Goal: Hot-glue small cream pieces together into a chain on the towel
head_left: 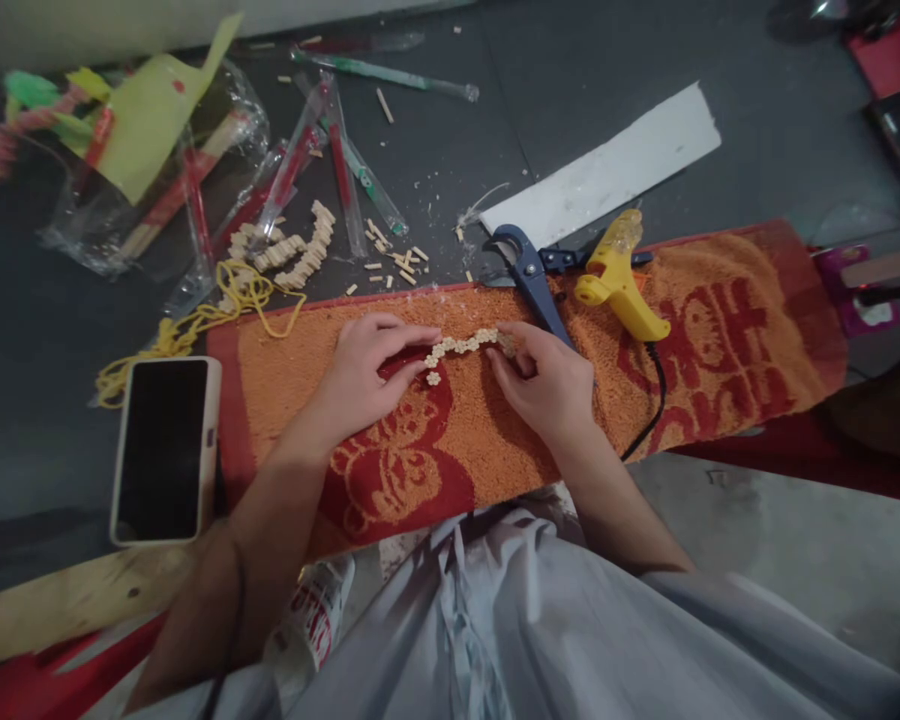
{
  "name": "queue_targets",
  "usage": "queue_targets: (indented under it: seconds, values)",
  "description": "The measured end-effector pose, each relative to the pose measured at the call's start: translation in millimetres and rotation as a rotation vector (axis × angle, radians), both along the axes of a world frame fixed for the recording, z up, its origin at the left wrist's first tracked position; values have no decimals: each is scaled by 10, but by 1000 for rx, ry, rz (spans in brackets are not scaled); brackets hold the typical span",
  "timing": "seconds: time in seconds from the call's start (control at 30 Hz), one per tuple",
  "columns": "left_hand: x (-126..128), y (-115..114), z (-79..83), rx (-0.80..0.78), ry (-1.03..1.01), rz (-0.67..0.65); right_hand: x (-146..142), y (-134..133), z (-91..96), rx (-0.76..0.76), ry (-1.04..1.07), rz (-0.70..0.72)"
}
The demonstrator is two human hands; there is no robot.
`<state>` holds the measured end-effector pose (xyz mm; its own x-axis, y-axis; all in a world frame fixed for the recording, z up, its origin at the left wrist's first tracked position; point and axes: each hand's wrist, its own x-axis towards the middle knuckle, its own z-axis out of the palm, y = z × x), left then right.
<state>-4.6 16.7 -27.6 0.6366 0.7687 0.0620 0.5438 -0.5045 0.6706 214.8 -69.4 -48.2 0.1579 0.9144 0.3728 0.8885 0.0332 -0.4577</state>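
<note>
Both hands meet over a chain of small pale wooden pieces (461, 345) lying on an orange-and-red towel (720, 330). Left hand (367, 375) lies flat, fingers stretched and pressing the chain's left end. Right hand (551, 385) curls its fingers onto the right end; whether it pinches the chain I cannot tell. The work looks like aligning and steadying the joined pieces. Handling it further calls for a light, even touch, since the links seem small and loosely bonded. A yellow glue gun (619, 280) and blue cutter (529, 275) lie just beyond the right hand. A phone (163, 450) rests near the left forearm.
</note>
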Motion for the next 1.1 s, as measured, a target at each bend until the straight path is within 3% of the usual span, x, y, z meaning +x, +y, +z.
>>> queue_targets:
  seconds: [0.7,1.1]
  values:
    - [7,-6,-3,-2,-3,13,-2,-2,22,-51,7,-8]
    - [7,-2,5,-6,-4,4,-8,-1,15,0,12,7]
